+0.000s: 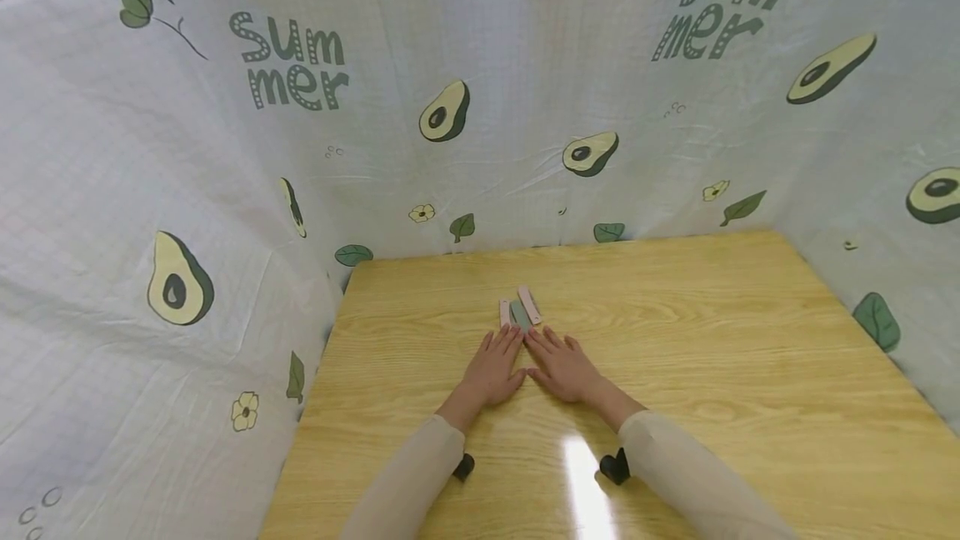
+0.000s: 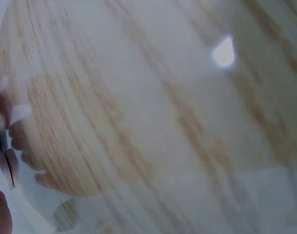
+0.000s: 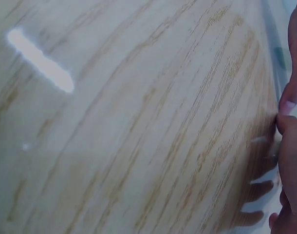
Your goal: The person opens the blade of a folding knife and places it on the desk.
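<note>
Three small flat pieces lie together on the wooden table (image 1: 675, 340) in the head view. One is a short pink strip (image 1: 505, 312) on the left, one a grey-green piece (image 1: 520, 315) in the middle, and one a slanted pink strip (image 1: 529, 305) on the right. My left hand (image 1: 493, 369) has its fingers stretched forward, tips at the near ends of the left strip and the green piece. Fingers extended, my right hand (image 1: 564, 369) reaches in from the other side, tips beside the green piece's near end. Both thumbs point inward, close together. Only finger edges (image 2: 0, 209) show in the left wrist view.
A white cloth (image 1: 517, 173) printed with avocados and leaves hangs behind the table and along both sides. Black wrist devices (image 1: 615, 467) sit at both sleeves. A bright light reflection lies on the near tabletop.
</note>
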{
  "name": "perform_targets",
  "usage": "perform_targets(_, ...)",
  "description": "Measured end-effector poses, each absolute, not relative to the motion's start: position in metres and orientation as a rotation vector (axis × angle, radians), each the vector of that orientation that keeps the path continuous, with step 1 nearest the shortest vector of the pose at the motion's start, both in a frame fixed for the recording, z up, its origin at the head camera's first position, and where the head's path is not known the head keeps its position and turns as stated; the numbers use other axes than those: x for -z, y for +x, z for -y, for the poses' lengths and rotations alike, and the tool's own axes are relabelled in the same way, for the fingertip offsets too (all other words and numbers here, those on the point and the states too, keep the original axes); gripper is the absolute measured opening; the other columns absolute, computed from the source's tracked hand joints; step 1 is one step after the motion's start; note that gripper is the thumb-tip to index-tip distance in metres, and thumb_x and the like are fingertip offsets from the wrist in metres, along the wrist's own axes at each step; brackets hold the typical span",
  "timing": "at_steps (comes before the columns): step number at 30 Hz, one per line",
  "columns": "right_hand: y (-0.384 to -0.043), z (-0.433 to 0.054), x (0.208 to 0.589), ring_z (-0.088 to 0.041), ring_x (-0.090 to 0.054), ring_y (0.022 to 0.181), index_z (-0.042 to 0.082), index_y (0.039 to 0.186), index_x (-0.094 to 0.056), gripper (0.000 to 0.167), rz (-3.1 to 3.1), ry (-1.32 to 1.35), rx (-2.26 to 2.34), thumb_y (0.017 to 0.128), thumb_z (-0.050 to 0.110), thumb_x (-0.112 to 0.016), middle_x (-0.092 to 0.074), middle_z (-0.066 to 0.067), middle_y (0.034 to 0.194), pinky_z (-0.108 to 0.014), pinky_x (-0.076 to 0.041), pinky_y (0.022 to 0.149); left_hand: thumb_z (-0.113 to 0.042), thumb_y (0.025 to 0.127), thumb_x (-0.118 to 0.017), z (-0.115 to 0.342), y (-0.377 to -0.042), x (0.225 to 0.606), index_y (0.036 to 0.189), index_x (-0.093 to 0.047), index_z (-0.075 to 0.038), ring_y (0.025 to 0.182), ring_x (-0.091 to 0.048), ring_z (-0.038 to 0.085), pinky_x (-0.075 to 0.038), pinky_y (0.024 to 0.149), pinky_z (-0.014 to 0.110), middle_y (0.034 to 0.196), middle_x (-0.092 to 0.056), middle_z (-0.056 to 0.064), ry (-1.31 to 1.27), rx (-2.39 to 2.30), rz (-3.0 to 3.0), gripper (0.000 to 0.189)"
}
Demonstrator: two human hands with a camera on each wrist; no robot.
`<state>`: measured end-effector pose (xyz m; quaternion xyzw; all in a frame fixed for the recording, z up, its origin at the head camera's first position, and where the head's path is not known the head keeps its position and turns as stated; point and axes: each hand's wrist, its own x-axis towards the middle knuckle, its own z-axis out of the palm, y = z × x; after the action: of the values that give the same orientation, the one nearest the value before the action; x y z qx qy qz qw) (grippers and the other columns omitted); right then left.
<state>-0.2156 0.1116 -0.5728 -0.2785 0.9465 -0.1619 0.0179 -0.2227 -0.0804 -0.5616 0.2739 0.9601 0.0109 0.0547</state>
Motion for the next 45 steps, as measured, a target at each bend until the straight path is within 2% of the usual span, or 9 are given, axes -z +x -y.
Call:
perform_targets(12, -0.202, -0.124, 0.571, -0.039, -0.029, 0.144, 0.010, 0.152, -0.029, 0.061, -2.920, -0.916, 0.483, 0.100, 0.035, -0.049, -0.031, -0.009, 0.158, -0.066, -0.028, 0.109, -0.056, 0.100, -0.032, 0.080, -0.221, 0.564, 0.155, -0.019, -0.010, 0.152, -0.011, 0.022, -0.012, 0.124, 0.044, 0.163, -0.014, 0.004, 0.850, -0.022, -2.886, 0.073)
perform_targets(21, -0.196, -0.140, 0.572, -0.034, -0.026, 0.146, 0.016, 0.152, -0.031, 0.060, -2.868, -0.961, 0.566, 0.100, 0.038, -0.050, -0.031, -0.005, 0.158, -0.065, -0.025, 0.112, -0.062, 0.098, -0.031, 0.081, -0.220, 0.565, 0.156, -0.015, -0.013, 0.152, -0.006, 0.021, -0.009, 0.125, 0.043, 0.164, -0.011, 0.002, 0.887, -0.079, -2.855, 0.077)
perform_targets(34, -0.193, -0.144, 0.573, -0.037, -0.030, 0.144, 0.007, 0.149, -0.035, 0.056, -2.928, -0.852, 0.640, 0.101, 0.034, -0.047, -0.039, -0.011, 0.153, -0.067, -0.021, 0.113, -0.065, 0.097, -0.030, 0.072, -0.207, 0.571, 0.154, -0.021, -0.008, 0.152, -0.010, 0.025, -0.013, 0.124, 0.043, 0.162, -0.019, 0.009, 0.871, -0.125, -2.912, 0.082)
perform_targets(40, -0.199, -0.135, 0.575, -0.041, -0.030, 0.143, 0.004, 0.147, -0.039, 0.054, -2.961, -0.720, 0.763, 0.101, 0.032, -0.048, -0.041, -0.016, 0.151, -0.067, -0.022, 0.111, -0.067, 0.096, -0.029, 0.061, -0.196, 0.568, 0.153, -0.022, -0.005, 0.152, -0.007, 0.029, -0.013, 0.124, 0.042, 0.162, -0.017, 0.015, 0.894, -0.101, -2.898, 0.085)
perform_targets(45, -0.202, -0.133, 0.577, -0.042, -0.031, 0.142, 0.005, 0.146, -0.041, 0.051, -2.986, -0.731, 0.702, 0.101, 0.028, -0.048, -0.042, -0.016, 0.150, -0.068, -0.024, 0.110, -0.066, 0.096, -0.031, 0.058, -0.192, 0.566, 0.153, -0.023, -0.003, 0.151, -0.007, 0.030, -0.013, 0.124, 0.043, 0.161, -0.019, 0.015, 0.914, -0.159, -2.895, 0.085)
